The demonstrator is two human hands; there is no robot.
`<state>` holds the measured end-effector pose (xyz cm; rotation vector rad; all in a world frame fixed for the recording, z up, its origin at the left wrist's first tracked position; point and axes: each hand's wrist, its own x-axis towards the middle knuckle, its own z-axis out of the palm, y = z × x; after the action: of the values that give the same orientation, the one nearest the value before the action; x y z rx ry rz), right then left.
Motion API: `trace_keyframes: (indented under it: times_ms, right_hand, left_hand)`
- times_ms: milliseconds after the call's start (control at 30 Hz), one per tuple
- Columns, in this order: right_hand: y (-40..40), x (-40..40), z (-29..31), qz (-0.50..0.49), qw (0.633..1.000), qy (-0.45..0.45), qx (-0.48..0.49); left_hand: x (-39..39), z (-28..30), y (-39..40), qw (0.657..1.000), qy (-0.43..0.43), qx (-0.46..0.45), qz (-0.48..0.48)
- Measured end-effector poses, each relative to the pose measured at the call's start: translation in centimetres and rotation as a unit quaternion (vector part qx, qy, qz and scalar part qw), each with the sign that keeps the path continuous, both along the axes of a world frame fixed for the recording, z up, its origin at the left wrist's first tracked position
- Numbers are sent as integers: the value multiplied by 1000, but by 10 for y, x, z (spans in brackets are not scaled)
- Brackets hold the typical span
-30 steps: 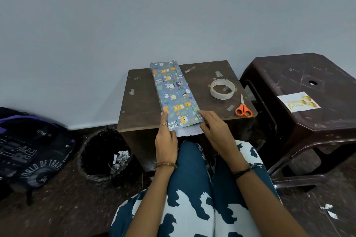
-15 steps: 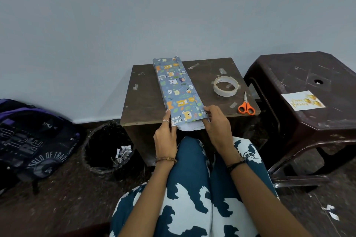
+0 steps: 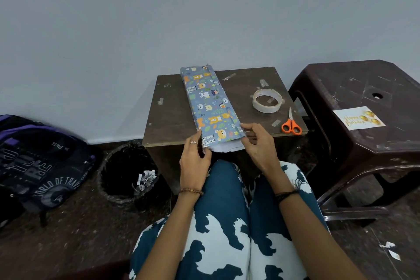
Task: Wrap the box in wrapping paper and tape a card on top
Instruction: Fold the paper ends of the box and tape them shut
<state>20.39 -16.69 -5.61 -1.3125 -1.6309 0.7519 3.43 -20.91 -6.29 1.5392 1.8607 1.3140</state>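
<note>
A long box covered in blue animal-print wrapping paper (image 3: 210,104) lies lengthwise on the small brown table (image 3: 172,118). Its near end overhangs the table's front edge, with the paper's white inner side showing there. My left hand (image 3: 195,159) holds the near left corner of the paper, fingers extended along its side. My right hand (image 3: 256,141) pinches the near right corner. A roll of clear tape (image 3: 267,100) and orange-handled scissors (image 3: 291,124) lie on the table's right part. The white birthday card (image 3: 358,118) rests on the dark plastic stool (image 3: 354,88) to the right.
A black-lined waste bin (image 3: 127,175) with paper scraps stands left of the table. A dark backpack (image 3: 38,161) lies on the floor at far left. Bits of tape stick to the tabletop. Paper scraps (image 3: 389,249) lie on the floor at right. My patterned-trouser knees sit below the table edge.
The view has shifted a little and both hands have moved slightly along the near end of the wrapped box. The box and the tools stay in place.
</note>
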Motion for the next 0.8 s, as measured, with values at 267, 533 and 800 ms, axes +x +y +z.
trace_keyframes:
  times_ms: [267, 533, 800]
  right_hand:
    - [11, 12, 0, 48, 990, 116, -65]
    - [21, 12, 0, 43, 988, 131, -67]
    - [23, 14, -1, 73, 991, 104, -36]
  left_hand:
    - [-28, -6, 5, 993, -74, 12, -96]
    - [-49, -1, 24, 982, -27, 52, -182]
    - [-54, 0, 26, 966, 107, 125, -201]
